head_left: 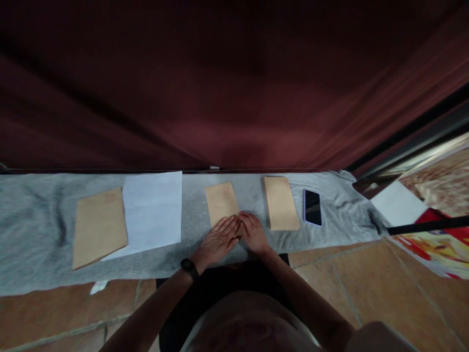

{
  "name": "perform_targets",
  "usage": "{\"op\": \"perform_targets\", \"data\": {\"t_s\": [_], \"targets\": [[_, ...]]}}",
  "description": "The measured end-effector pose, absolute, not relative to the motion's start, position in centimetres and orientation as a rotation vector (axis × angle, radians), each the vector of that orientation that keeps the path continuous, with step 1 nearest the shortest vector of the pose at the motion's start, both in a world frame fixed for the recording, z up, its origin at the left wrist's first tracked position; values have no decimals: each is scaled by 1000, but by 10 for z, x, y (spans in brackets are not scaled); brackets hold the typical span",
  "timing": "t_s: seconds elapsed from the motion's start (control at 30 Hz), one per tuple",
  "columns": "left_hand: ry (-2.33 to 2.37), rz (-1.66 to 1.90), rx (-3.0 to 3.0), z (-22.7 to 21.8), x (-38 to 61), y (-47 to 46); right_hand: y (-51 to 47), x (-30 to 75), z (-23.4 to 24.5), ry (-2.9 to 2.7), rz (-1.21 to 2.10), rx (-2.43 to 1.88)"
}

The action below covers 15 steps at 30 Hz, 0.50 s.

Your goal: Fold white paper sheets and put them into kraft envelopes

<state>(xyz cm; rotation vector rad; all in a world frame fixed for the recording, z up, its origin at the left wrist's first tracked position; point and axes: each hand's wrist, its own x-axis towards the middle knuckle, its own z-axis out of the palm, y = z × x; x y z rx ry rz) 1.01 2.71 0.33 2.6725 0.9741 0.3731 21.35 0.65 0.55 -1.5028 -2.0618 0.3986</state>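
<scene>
My left hand (219, 238) lies flat, fingers stretched out, on the near end of a small brown envelope (221, 202) in the middle of a grey cloth (44, 215). My right hand (253, 231) rests beside it, fingers extended and touching the same envelope's near right corner. The fingertips of both hands meet. A black band sits on my left wrist. A stack of brown envelopes (280, 202) lies just right of my right hand.
A white sheet of paper (154, 210) and a larger brown envelope (98, 226) lie to the left. A dark phone (312, 207) lies right of the stack. A dark red curtain (234, 88) hangs behind. Tiled floor (366, 283) and a colourful printed sheet (436, 244) are at right.
</scene>
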Motion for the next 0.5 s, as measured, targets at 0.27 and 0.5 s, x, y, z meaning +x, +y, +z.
{"op": "perform_targets", "data": {"t_s": [0.27, 0.5], "targets": [[945, 353, 2760, 8, -1, -4, 42, 204, 10, -2084, 446, -1411], [953, 321, 2772, 9, -1, -5, 122, 176, 9, -2309, 408, -1403]]}}
